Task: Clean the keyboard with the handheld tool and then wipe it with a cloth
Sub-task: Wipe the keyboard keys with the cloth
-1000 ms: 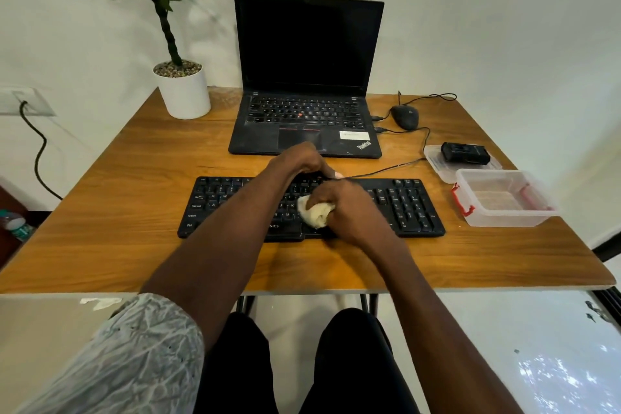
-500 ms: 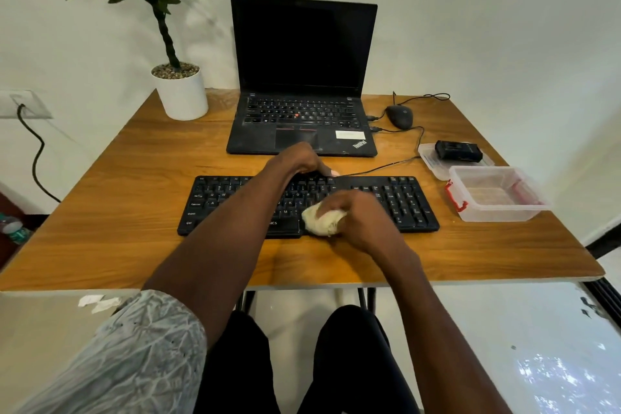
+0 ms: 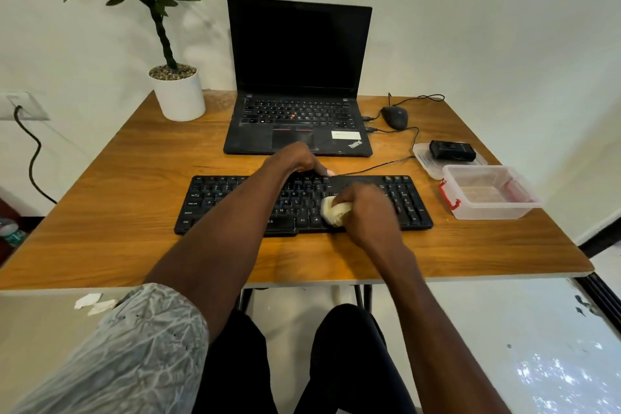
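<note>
A black keyboard [image 3: 221, 202] lies across the middle of the wooden table [image 3: 134, 239]. My right hand [image 3: 366, 212] grips a bunched cream cloth [image 3: 332, 211] and presses it on the keys right of centre. My left hand [image 3: 295, 161] grips the keyboard's far edge near its middle, fingers curled over the top row. My forearms hide part of the keys. A small black handheld tool [image 3: 452, 150] lies on a clear lid at the right.
An open black laptop [image 3: 299, 104] stands behind the keyboard, with a mouse [image 3: 396, 117] and cables to its right. A clear plastic box [image 3: 489, 193] with red clips sits at the right edge. A potted plant [image 3: 178, 94] stands back left.
My right hand has slid the cloth to the right and a little farther up the keys. My left hand has kept its hold on the keyboard's far edge.
</note>
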{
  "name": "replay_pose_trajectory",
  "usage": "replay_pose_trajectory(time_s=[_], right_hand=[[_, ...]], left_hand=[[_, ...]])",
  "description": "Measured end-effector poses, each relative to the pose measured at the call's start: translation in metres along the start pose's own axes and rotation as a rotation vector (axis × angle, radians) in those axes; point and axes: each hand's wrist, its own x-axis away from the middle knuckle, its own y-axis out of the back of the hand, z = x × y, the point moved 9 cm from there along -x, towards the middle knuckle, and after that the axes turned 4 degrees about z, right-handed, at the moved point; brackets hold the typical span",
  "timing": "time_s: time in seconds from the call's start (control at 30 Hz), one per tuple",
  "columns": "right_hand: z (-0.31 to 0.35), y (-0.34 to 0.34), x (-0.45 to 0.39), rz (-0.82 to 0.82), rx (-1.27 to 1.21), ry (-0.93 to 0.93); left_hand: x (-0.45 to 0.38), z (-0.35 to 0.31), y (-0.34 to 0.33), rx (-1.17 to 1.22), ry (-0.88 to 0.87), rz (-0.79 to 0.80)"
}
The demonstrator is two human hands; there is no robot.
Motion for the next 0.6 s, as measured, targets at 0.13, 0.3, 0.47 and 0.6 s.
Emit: replay_pose_trajectory(time_s=[0.13,0.3,0.47,0.6], right_hand=[[0.01,-0.018,0.003,0.131,-0.159,0.071],[-0.005,0.003,-0.011,-0.077,-0.072,-0.013],[0.014,-0.021,-0.019,0.162,-0.208,0.139],[-0.015,0.006,-0.034,-0.112,-0.104,-0.071]], left_hand=[[0.001,-0.002,0.0,-0.002,-0.014,-0.016],[0.001,0.001,-0.001,-0.012,-0.005,-0.023],[0.001,0.001,0.0,-0.016,-0.011,-0.032],[0.001,0.002,0.001,-0.029,-0.003,-0.039]])
